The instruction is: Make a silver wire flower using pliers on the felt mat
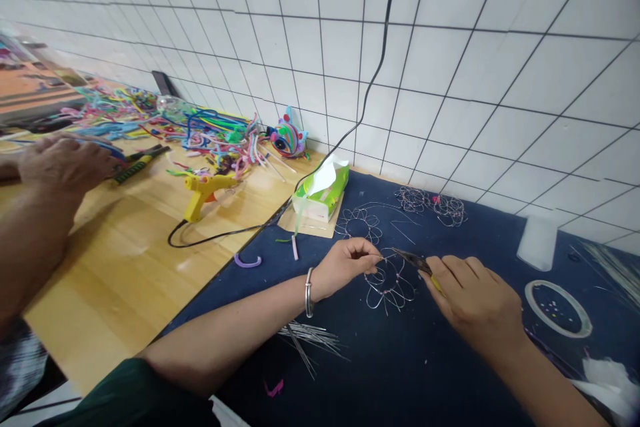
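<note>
My left hand [347,267] pinches the upper left edge of a wire flower [387,293], a ring of thin silvery wire with looped petals and small reddish beads. In my right hand [473,293] is a pair of pliers [416,261] with yellow handles. The narrow dark jaws reach to the wire at the top of the ring; whether they grip it is too small to tell. Just behind lies another wire flower [359,221] on the dark blue cloth. Several cut wires [315,337] are spread beside my left forearm.
A green tissue pack [323,193] stands behind my left hand. More wire shapes [445,208] lie near the tiled wall. At right are a white ring [583,320] and a translucent box [537,243]. On the wooden table are a yellow glue gun [203,197], coloured pipe cleaners [215,130] and another person's hand [65,163].
</note>
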Demonstrator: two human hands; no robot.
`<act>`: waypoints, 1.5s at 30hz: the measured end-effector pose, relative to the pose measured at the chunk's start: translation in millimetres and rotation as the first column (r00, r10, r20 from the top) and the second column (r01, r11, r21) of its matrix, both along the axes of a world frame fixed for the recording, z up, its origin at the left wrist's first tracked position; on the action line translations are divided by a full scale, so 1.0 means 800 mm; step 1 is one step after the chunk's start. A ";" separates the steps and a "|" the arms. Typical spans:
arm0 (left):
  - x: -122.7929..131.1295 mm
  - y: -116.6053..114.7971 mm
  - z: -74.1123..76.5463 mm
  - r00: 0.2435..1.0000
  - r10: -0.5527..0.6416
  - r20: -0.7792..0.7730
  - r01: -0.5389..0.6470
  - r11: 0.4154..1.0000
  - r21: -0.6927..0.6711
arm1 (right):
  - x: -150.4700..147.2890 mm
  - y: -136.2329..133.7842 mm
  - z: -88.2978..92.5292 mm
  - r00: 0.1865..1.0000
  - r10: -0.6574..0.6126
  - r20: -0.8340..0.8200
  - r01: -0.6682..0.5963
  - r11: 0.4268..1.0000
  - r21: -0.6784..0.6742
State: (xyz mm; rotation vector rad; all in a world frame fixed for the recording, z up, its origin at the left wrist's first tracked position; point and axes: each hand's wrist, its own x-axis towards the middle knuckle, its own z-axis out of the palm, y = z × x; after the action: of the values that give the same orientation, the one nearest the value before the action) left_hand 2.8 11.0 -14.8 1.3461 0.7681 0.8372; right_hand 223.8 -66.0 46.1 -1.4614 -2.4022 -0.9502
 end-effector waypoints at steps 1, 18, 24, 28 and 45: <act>0.000 0.000 0.000 1.000 0.006 -0.008 -0.005 1.000 0.004 | -0.001 0.000 0.000 1.000 -0.001 -0.003 0.001 1.000 -0.004; 0.001 -0.003 0.000 0.999 0.034 -0.036 -0.031 0.996 0.085 | -0.009 -0.005 0.001 0.991 -0.003 -0.135 -0.004 0.999 -0.045; 0.000 -0.006 0.002 1.000 0.006 -0.014 -0.004 0.995 0.098 | -0.007 -0.001 -0.005 0.973 -0.002 -0.232 -0.016 0.997 -0.074; -0.001 -0.007 0.003 0.999 -0.049 0.017 0.048 0.994 0.095 | -0.004 0.004 -0.010 0.965 -0.014 -0.261 -0.015 0.994 -0.109; 0.001 -0.006 0.008 0.993 -0.076 0.090 0.069 0.994 0.080 | 0.008 0.017 -0.007 0.938 0.111 -0.330 -0.187 0.960 -0.210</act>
State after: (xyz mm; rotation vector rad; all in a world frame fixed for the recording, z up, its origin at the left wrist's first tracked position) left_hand 3.9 5.9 -8.4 1.3852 0.6168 0.8729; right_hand 230.1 -52.1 40.7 -1.3541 -2.4025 -0.3679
